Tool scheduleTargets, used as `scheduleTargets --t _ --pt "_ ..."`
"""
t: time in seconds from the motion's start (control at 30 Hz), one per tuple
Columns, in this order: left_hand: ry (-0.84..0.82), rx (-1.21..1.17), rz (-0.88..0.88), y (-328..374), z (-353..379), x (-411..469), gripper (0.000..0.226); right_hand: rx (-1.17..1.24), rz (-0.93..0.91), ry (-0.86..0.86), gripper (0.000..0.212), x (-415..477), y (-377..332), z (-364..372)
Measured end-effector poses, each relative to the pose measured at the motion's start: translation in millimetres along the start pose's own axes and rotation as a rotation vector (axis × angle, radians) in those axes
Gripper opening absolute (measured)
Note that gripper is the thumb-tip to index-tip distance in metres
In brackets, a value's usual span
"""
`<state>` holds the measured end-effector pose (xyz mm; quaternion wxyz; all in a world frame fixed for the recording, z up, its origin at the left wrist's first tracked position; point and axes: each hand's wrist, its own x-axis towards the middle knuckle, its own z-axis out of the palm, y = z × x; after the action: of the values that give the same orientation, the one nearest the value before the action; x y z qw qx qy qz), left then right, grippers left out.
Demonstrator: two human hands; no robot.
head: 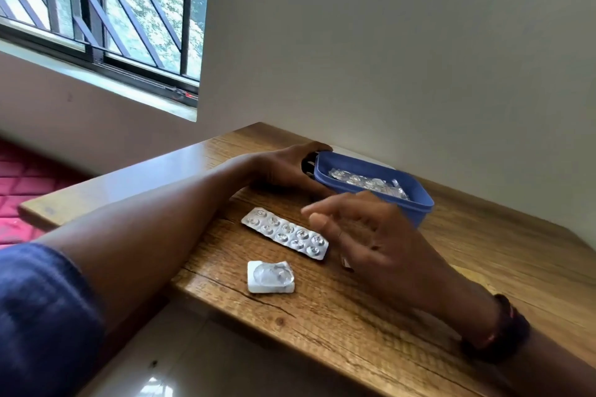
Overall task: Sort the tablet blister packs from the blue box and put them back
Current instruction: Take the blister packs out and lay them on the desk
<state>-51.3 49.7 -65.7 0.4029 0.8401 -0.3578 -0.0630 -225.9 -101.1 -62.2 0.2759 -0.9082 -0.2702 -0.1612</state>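
Head view: a long foil blister strip [285,233] is seen flat on the wooden table [371,325], its long axis running from 10 o'clock to 4 o'clock. A small single-cavity blister pack [271,276] lies just beside it at 6 o'clock, apart from it. At 1 o'clock from the strip stands the blue box [374,200], lid off, with a heap of silver blister packs [367,182] inside.

The box's 9 o'clock end is grasped by the left hand [290,167], fingers curled over the far corner and thumb along the near side, so the box appears to be steadied. The right hand [377,242] hovers above the table between box and strip, fingers loosely spread and blurred. Nothing is seen to be held in it, though a small pale edge beneath the palm cannot be made out. A dark wristband [503,329] is worn on that wrist.

From the right hand, the strip lies at 9 o'clock, its 4 o'clock end nearest the fingertips, and the box lies at 12 o'clock. The right hand is judged the nearer and freer for the next pick. Sorting seems barely begun.
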Motion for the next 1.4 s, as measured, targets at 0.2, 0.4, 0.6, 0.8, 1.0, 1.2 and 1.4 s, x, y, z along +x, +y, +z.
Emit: scheduleTargets --t 0.2,0.4,0.6,0.8,1.0,1.2,1.4 --pt "-0.017 -0.018 -0.005 -3.0 -2.8 -0.4 0.111 -0.173 0.164 0.388 0.027 11.9 41.7 -26.0" --pt "-0.016 -0.067 0.003 -4.8 -1.1 3.1 0.11 -0.46 0.369 0.269 0.087 6.8 74.3 -41.7" --pt "-0.023 -0.041 -0.011 -3.6 -1.7 2.6 0.115 -0.623 0.377 0.128 0.084 7.2 86.4 -40.3" --pt "-0.038 -0.044 -0.02 -0.6 -2.0 1.1 0.116 -0.591 0.349 0.12 0.079 7.6 86.4 -40.4" --pt "-0.032 -0.057 -0.02 1.2 -1.3 -0.1 0.117 -0.644 0.392 0.127 0.086 7.1 87.6 -45.9" --pt "-0.044 -0.053 -0.029 1.6 -2.3 -0.1 0.12 -0.712 0.423 0.101 0.096 7.3 85.4 -50.0" --pt "-0.049 -0.049 -0.03 2.3 -2.3 -1.0 0.121 -0.539 0.406 0.24 0.085 7.4 84.7 -56.2"
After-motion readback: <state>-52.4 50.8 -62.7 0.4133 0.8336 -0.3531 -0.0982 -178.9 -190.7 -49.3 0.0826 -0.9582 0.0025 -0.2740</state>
